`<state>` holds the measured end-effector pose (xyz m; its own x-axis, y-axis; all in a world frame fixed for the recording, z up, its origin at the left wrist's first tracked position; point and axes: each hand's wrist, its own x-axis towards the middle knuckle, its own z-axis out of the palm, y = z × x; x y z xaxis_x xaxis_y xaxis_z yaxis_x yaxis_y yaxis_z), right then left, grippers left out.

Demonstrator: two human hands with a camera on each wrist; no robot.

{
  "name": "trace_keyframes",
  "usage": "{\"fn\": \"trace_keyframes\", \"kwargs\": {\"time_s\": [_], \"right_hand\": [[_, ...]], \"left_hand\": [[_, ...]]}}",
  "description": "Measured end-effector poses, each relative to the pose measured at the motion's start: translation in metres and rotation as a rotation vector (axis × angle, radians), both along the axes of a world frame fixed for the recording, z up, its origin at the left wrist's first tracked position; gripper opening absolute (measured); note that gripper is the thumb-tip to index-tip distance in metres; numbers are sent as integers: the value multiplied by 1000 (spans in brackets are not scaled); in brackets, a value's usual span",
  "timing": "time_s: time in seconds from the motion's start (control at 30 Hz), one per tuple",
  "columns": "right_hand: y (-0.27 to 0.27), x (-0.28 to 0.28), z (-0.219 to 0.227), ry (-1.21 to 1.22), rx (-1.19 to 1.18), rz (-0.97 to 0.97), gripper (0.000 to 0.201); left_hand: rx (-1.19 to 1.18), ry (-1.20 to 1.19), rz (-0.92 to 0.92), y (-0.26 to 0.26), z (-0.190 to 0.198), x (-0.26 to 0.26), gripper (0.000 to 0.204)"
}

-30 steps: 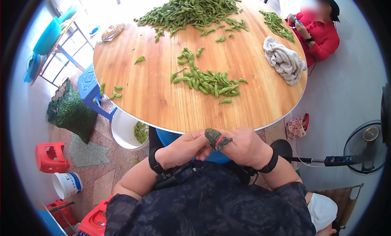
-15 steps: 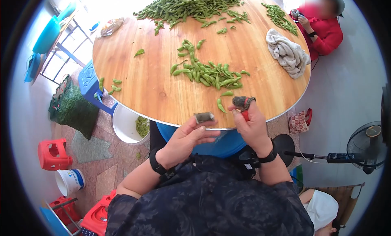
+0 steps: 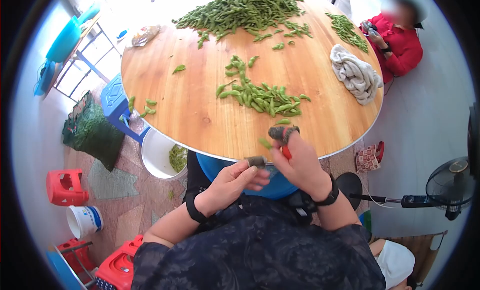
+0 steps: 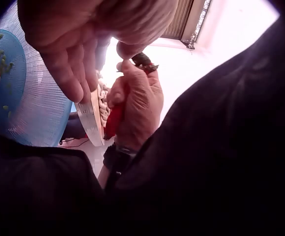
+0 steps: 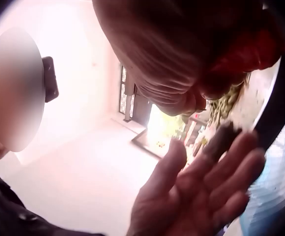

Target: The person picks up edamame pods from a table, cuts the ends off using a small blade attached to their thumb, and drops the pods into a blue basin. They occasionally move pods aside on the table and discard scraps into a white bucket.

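pod (image 3: 265, 143), seemingly one, and one red object (image 3: 286, 152) are gripped by right hand (image 3: 304, 166); left hand (image 3: 232, 181) open.

The head view looks forward and down over the table (image 3: 185, 105). Both wrist views look from close by, sharing the left hand (image 3: 232, 182), right hand (image 3: 302, 165) and blue basket (image 4: 46, 93).

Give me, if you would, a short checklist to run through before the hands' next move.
1. Green pod at the right hand's thumb tip: ok, though blurred.
2. Left hand open to receive it: ok.
3. Finger covers, left and right, in place: ok.
4. Hands together at the pod: not ok, they are apart.
5. Blue basin below the table edge, near the hands: ok.
6. Red item in the right hand, safe to work with: cannot tell.
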<state>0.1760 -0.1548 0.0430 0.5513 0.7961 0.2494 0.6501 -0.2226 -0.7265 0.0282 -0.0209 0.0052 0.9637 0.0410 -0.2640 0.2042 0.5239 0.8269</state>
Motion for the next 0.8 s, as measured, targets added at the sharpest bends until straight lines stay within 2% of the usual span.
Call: {"fn": "trace_keyframes", "kwargs": {"time_s": [0.07,0.13,0.17,0.23,0.37,0.47,0.53,0.57,0.63,0.8], "right_hand": [[0,-18,-4,-18,34,64,29],[-1,-32,-12,-107,60,100,27],[-1,-33,-12,-107,61,99,27],[-3,-34,-13,5,204,41,26],[-11,-23,-7,139,165,15,22],[-9,-15,-10,240,62,65,16],[-8,-13,-1,797,-134,153,12],[-8,-13,0,804,-136,154,12],[-9,-13,0,978,-127,220,14],[-14,-10,4,1086,-175,302,17]], "left_hand": [[-76,61,75,-5,1,1,32],[-136,-91,78,-5,-8,3,36],[-135,-91,77,-4,-9,3,36],[10,-99,139,-2,-9,4,31],[16,-91,156,3,-13,0,23],[24,-50,149,1,-10,-1,20],[229,-64,46,6,-15,-4,20],[227,-57,46,6,-15,-5,20],[290,-84,-71,7,-8,-5,19],[466,-111,-84,11,-5,-7,18]]}}
